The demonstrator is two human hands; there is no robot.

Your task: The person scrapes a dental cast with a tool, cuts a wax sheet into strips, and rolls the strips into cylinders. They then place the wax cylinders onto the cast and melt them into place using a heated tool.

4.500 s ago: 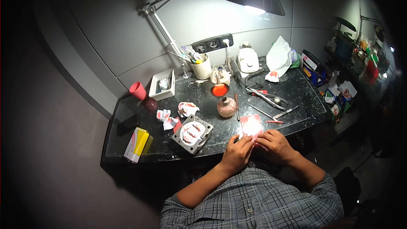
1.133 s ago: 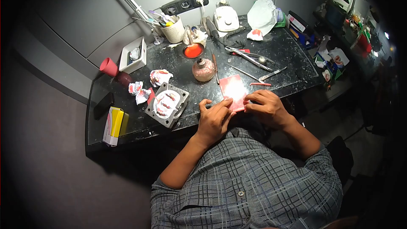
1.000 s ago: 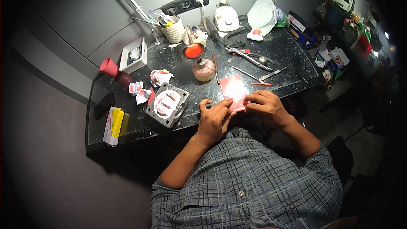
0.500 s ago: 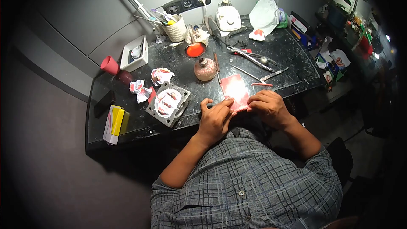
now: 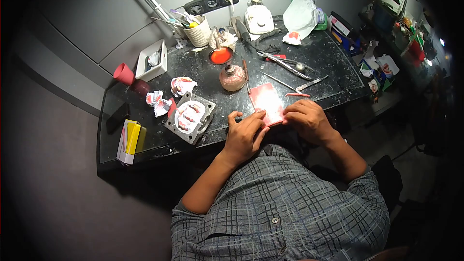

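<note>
Two half-curled hands (image 5: 244, 133) (image 5: 309, 120) against pink sheet (image 5: 267, 103)

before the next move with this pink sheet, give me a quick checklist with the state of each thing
1. Left hand at the pink sheet: ok, fingers at its near left corner.
2. Right hand gripping the sheet firmly: cannot tell; its fingers are at the right edge.
3. Sheet surface readable throughout: not ok, glare washes out the middle.
4. Sheet apart from the round jar: ok, a gap shows between them.
5. Flame at the jar's top: cannot tell, none is visible.
6. Metal mould clear of the hands: ok, apart, left of the left hand.
</note>
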